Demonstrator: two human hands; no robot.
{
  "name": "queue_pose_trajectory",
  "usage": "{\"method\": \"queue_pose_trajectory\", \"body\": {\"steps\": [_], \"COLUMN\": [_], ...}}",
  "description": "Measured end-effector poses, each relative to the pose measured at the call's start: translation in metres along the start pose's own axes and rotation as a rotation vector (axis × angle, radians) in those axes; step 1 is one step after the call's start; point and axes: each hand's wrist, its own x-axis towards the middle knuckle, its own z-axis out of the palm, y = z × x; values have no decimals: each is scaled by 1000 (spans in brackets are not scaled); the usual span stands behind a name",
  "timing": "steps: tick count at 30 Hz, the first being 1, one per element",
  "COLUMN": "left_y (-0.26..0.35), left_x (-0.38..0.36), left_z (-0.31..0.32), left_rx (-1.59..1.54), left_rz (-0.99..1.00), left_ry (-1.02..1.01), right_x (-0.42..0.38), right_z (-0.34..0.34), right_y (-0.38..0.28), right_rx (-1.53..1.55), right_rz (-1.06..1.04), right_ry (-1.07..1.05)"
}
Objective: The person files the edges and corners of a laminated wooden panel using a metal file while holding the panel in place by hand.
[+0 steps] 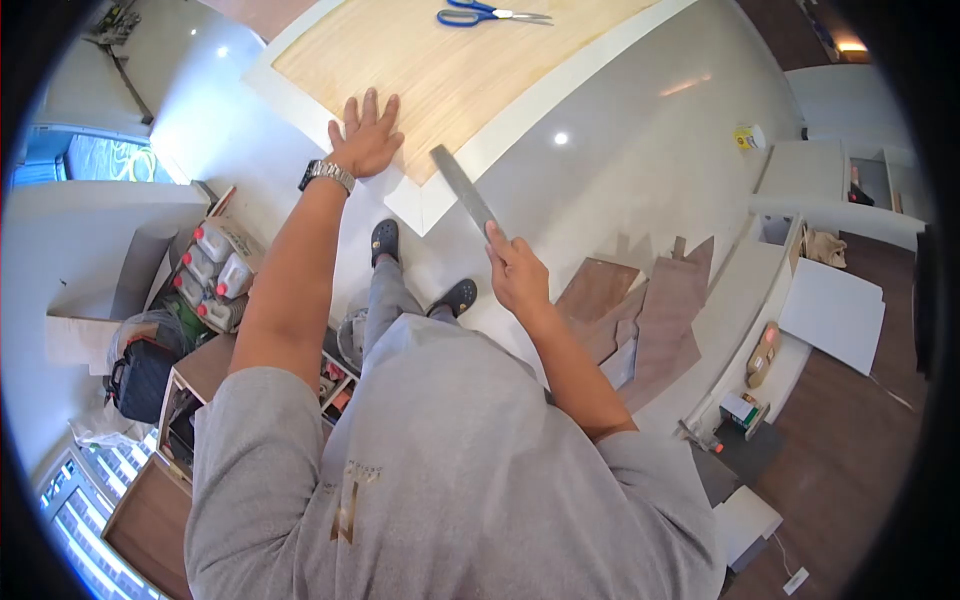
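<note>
My left hand [366,138] lies flat with fingers spread near the corner of a light wood-grain panel [460,75], whose edges carry a white border [545,95]. On that wrist is a metal-band watch [327,176]. In my right hand [518,272] is a long, flat grey file [463,188], gripped at its near end. The file's far end overlaps the panel's right edge close to the corner; whether it touches cannot be made out. Blue-handled scissors [478,15] rest on the panel farther away.
Brown board offcuts [655,310] lie on the floor to my right. Plastic jugs with red caps [212,270] and a black bag [140,378] are at left. A yellow-labelled tub [748,137] stands far right. My feet are below the panel's corner.
</note>
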Motion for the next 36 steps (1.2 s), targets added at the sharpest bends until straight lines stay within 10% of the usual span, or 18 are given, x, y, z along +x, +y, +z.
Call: {"method": "queue_pose_trajectory", "body": {"steps": [6,36], "left_y": [-6,-15], "left_x": [-1,-3], "left_z": [6,6], "left_rx": [-26,-260], "left_rz": [28,59], "left_ry": [2,59], "right_x": [88,-7], "right_z": [4,16], "right_y": [-15,-24], "right_rx": [-90,-38], "right_rz": [-21,-101], "right_ry": [110,-10]}}
